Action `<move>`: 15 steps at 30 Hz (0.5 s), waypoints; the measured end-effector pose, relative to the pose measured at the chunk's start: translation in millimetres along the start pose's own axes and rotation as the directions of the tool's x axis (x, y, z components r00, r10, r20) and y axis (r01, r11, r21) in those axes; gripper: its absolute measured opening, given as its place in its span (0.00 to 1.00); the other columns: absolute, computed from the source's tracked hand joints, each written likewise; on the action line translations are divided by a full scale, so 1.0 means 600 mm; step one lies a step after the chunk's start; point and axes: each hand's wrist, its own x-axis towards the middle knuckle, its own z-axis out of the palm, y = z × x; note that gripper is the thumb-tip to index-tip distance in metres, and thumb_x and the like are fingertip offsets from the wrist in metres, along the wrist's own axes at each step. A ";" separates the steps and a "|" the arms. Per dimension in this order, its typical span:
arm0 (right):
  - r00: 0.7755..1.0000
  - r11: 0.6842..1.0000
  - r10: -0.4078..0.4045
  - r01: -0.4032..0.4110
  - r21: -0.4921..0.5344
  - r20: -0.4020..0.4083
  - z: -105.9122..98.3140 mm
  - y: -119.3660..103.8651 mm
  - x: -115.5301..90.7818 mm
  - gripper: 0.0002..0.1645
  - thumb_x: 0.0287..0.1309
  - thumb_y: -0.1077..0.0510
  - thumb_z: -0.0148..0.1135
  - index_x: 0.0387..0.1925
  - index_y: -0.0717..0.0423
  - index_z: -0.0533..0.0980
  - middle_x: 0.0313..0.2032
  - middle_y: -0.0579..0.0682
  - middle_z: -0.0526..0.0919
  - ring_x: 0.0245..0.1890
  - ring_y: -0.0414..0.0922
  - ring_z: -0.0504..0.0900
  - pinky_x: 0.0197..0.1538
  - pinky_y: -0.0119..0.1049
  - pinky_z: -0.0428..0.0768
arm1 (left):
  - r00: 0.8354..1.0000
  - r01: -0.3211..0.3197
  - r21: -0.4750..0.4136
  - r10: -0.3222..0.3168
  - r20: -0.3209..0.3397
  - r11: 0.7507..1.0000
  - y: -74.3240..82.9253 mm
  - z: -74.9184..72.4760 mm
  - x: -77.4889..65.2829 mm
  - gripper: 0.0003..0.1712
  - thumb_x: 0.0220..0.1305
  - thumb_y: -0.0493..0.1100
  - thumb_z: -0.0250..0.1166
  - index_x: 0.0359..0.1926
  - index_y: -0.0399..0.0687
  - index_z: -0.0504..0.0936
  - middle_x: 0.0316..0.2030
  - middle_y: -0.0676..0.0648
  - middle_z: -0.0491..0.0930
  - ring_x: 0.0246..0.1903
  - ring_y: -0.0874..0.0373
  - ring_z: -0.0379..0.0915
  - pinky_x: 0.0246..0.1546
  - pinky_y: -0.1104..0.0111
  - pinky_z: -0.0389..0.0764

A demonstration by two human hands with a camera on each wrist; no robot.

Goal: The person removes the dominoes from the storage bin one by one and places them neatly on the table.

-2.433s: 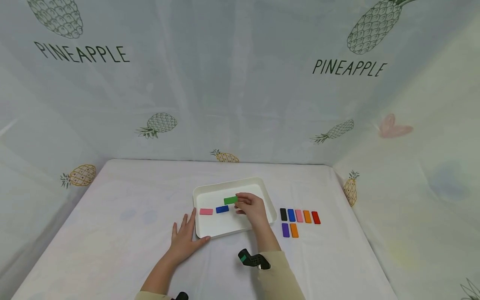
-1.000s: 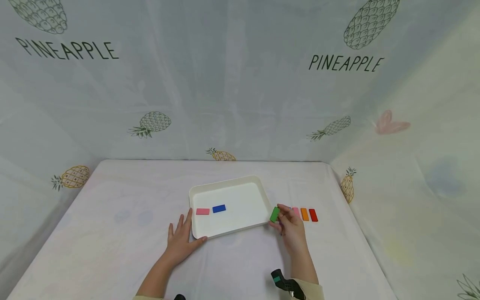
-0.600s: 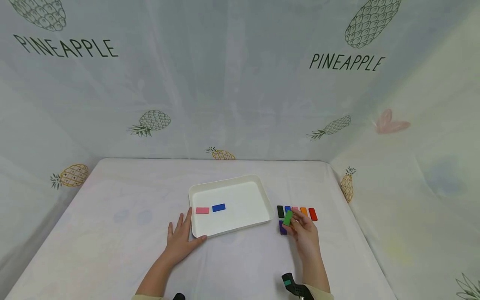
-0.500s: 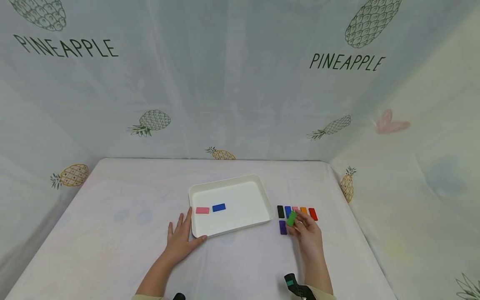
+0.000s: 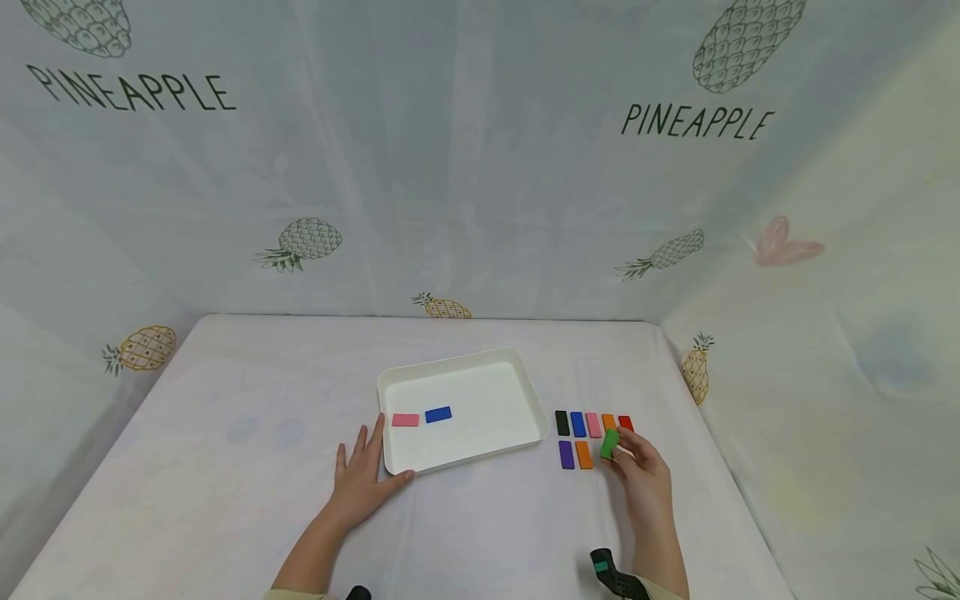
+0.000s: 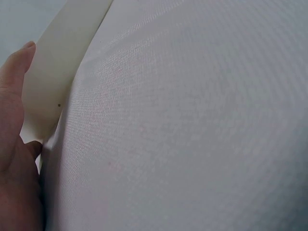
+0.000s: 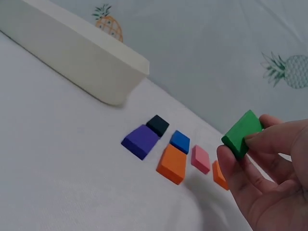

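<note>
My right hand [image 5: 647,479] pinches a green block [image 7: 243,134] between thumb and fingers, held above the table to the right of the orange block [image 5: 583,455] in the front row. A purple block [image 5: 566,455] lies left of that orange one. Behind them runs a row with black [image 5: 562,423], blue [image 5: 577,424], pink [image 5: 593,425], orange and red blocks, the last two partly hidden by the hand and green block. My left hand [image 5: 360,487] rests with spread fingers against the near left corner of the white tray [image 5: 472,454], which holds a pink block [image 5: 406,420] and a blue block [image 5: 438,414].
The tray's raised wall [image 7: 96,53] stands left of the block rows in the right wrist view. A white cloth [image 5: 247,467] covers the table, and a hanging pineapple-print curtain [image 5: 480,167] closes off the back and sides.
The green block has left the tray in my right hand, carried right past the purple and orange blocks. My left hand stays at the tray's corner; the view has shifted slightly.
</note>
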 end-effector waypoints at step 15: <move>0.999 0.929 -0.053 0.053 -0.367 0.010 -0.019 0.022 0.017 0.23 0.66 0.65 0.56 0.62 0.55 0.74 0.53 0.57 0.73 0.49 0.50 0.70 0.39 0.17 0.74 | 1.000 -0.002 0.000 0.002 -0.004 1.000 0.001 0.000 -0.002 0.63 0.52 0.62 0.70 0.76 0.38 0.46 0.71 0.32 0.55 0.72 0.33 0.36 0.64 0.37 0.26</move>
